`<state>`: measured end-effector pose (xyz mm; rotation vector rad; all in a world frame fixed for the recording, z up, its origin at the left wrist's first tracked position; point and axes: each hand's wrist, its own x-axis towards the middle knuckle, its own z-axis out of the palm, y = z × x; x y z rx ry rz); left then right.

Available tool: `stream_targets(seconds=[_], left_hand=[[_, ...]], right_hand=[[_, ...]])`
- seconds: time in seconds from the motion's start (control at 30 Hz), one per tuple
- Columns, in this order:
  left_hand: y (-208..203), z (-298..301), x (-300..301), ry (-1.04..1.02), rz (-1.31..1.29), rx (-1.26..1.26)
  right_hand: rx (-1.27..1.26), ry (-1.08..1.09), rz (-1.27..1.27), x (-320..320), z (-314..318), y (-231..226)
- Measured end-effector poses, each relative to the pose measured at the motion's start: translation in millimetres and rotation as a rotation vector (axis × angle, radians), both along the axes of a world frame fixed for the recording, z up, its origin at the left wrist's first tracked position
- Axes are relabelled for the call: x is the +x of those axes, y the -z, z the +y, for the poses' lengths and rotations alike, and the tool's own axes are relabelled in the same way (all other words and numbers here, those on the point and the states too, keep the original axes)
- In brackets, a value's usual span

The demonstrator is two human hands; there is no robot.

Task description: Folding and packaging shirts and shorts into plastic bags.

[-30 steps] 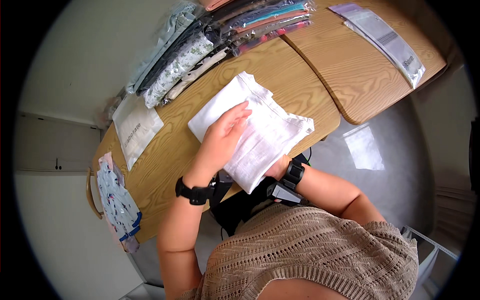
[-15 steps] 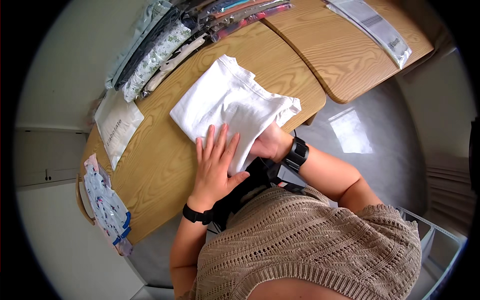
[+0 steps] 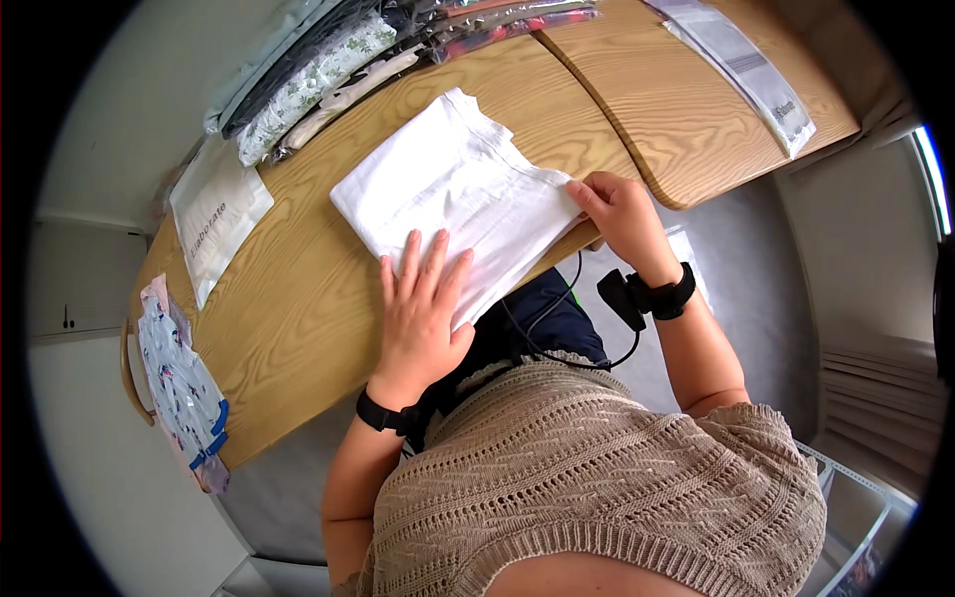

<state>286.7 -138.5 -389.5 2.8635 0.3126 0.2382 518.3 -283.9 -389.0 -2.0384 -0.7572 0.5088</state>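
A folded white T-shirt (image 3: 438, 179) lies on the wooden table, its neckline edge toward the far right. My left hand (image 3: 423, 308) rests flat on its near side, fingers spread. At the right corner of the cloth, my right hand (image 3: 617, 214) pinches the edge between thumb and fingers, close to the table's rim. The other fingers of that hand are curled and partly hidden.
Several garments in clear bags (image 3: 318, 85) are stacked at the far left. A white printed bag (image 3: 219, 219) and a floral garment with blue trim (image 3: 179, 368) lie along the left side. Flat plastic packaging (image 3: 746, 75) lies far right. A black cable (image 3: 542, 343) hangs by my lap.
My right hand has come out from beneath the near edge of the T-shirt and moved right to its corner. The cloth there is now flatter. My left hand stays flat on it.
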Motion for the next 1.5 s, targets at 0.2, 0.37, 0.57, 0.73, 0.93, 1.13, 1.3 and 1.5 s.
stream_targets(seconds=[0.2,0.37,0.57,0.73,0.93,1.13,1.3,1.5], left_hand=[[2.5,-4.6,0.1,-0.051,-0.039,-0.023],[1.0,0.6,0.3,-0.025,0.001,-0.074],[-0.7,-0.5,-1.1,-0.023,-0.013,-0.03],[-0.8,-1.6,-3.6,-0.032,-0.05,-0.117],[0.0,-0.3,-5.5,-0.042,-0.08,-0.125],[-1.4,2.1,-5.4,-0.018,-0.108,-0.15],[-14.3,29.2,-18.9,0.027,-0.324,-0.541],[-22.0,116.5,-9.9,-0.71,-0.298,-1.405]], right_hand=[[0.062,0.004,-0.053,-2.0,-1.6,2.2],[-0.041,-0.172,-0.152,9.8,3.7,-8.8],[-0.211,-0.454,-0.237,62.9,87.8,-65.2],[-0.196,-0.463,-0.062,88.6,164.4,-37.9],[-0.273,-0.613,0.002,102.3,186.1,-25.3],[-0.329,-0.534,-0.151,103.2,189.8,-20.7],[-0.292,-0.47,-0.346,89.3,177.1,-29.7],[0.019,-0.742,-0.694,-40.2,107.6,-41.4]])
